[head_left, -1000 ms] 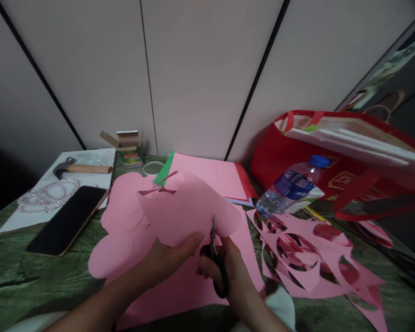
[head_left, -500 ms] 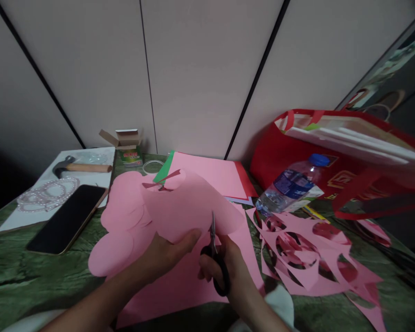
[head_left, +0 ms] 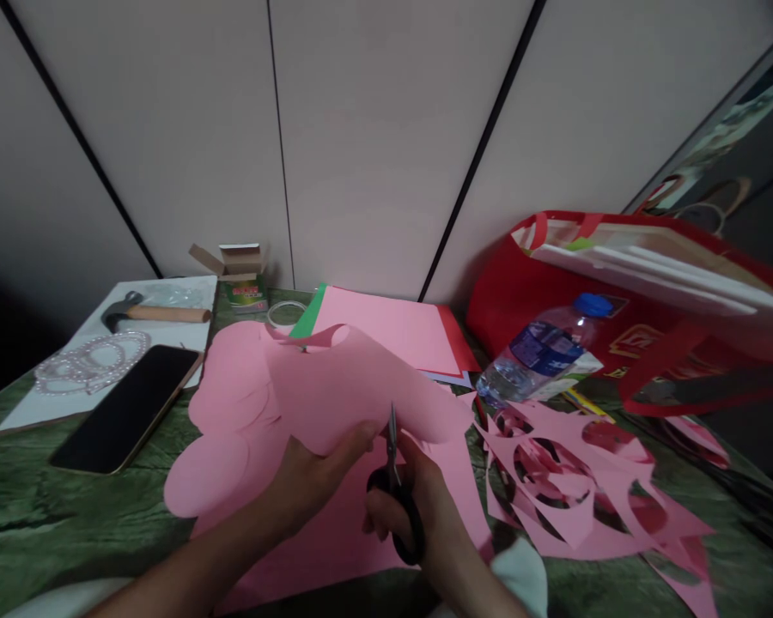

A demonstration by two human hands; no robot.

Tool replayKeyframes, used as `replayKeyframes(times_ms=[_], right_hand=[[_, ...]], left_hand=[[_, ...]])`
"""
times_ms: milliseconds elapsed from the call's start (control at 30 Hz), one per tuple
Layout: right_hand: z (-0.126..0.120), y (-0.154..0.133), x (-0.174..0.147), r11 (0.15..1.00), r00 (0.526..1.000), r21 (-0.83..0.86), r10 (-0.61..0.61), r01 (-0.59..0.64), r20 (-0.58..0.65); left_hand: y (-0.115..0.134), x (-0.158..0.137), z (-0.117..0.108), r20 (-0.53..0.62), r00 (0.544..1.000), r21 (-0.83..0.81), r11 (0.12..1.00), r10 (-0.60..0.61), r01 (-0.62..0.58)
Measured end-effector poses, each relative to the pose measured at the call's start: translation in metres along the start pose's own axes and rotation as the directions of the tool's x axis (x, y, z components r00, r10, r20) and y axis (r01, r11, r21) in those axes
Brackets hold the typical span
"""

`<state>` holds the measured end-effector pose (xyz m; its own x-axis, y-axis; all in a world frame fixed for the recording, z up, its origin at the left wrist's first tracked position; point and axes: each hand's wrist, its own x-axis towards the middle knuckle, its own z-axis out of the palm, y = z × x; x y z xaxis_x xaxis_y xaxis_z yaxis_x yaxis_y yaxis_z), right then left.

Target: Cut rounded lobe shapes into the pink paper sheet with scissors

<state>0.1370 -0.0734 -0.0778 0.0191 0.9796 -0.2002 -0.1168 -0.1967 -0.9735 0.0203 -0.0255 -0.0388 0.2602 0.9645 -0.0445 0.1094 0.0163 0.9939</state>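
Observation:
My left hand (head_left: 322, 472) grips the near edge of a curled sheet of pink paper (head_left: 354, 386), thumb on top and the other fingers hidden beneath. Around the black handles of a pair of scissors (head_left: 394, 481) my right hand (head_left: 422, 498) is closed. The blades point away from me and cross the paper's near edge, just right of my left thumb. Rounded pink paper cut-outs (head_left: 209, 472) lie in a pile to the left. Under both hands a flat pink sheet (head_left: 335, 549) rests on the table.
Pink paper scraps (head_left: 573, 481) with holes lie at right, beside a tilted water bottle (head_left: 541, 348) and a red bag (head_left: 508, 275). On the left are a phone (head_left: 125, 412), a hammer (head_left: 161, 313), a beaded string (head_left: 90, 360) and a small box (head_left: 245, 287). Coloured sheets (head_left: 386, 322) lie behind.
The pink paper has turned and its curled far edge sits differently, its right end reaching further right. My right hand and the scissors have shifted slightly left.

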Motion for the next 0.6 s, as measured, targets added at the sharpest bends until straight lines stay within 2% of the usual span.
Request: replayKeyframes(times_ms=[233, 467, 600], right_hand=[[-0.0020, -0.0079, -0.0016, 0.994, 0.997, 0.110, -0.018, 0.010, 0.073], [-0.0074, -0.0049, -0.0012, 0.983, 0.988, 0.126, -0.140, 0.131, 0.064], [-0.0077, -0.0049, -0.0014, 0.979, 0.982, 0.113, -0.177, 0.170, 0.059]], left_hand=[[0.0007, 0.0003, -0.0013, -0.046, 0.998, 0.121, 0.992, 0.032, -0.026], [0.0038, -0.0017, 0.0019, 0.063, 0.998, 0.117, 0.993, 0.006, -0.013], [0.0054, -0.0031, 0.0039, 0.068, 0.997, 0.068, 0.997, 0.019, -0.023]])
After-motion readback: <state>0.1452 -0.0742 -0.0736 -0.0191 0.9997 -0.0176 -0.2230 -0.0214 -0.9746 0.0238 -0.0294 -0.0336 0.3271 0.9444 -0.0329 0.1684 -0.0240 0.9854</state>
